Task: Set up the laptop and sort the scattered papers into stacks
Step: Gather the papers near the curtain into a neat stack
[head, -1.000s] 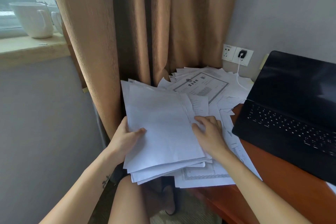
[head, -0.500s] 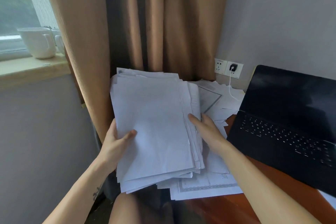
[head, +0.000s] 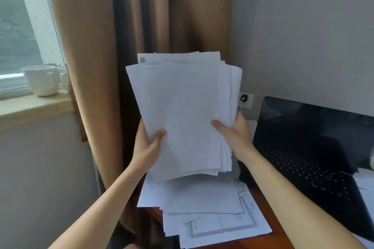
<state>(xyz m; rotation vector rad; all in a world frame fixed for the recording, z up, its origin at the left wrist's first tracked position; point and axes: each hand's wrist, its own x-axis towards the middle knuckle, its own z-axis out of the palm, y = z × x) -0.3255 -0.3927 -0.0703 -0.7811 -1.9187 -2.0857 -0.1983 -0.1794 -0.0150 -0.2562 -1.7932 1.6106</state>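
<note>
The sheaf of papers (head: 182, 117), which half a second ago lay tilted low over the counter (head: 261, 243), has been raised and stood nearly upright in front of the brown curtain (head: 87, 46). Its bottom edge now hangs above the loose sheets (head: 202, 208) left on the counter. The left hand (head: 148, 143) keeps the grip it had, thumb pressed on the blank front sheet and fingers behind the left edge. The right hand (head: 234, 135), earlier laid with straight fingers along the right edge, now clasps that edge, thumb on the front and fingers hidden behind. The sheets in the sheaf are uneven, with several tops and right edges sticking out. Under it more of the counter pile shows than before, including a sheet with an ornate printed border at the near edge. The laptop (head: 313, 147) stands open and dark on the right of the counter as before, with the wall socket (head: 245, 99) behind it and white mugs (head: 41, 80) on the windowsill.
</note>
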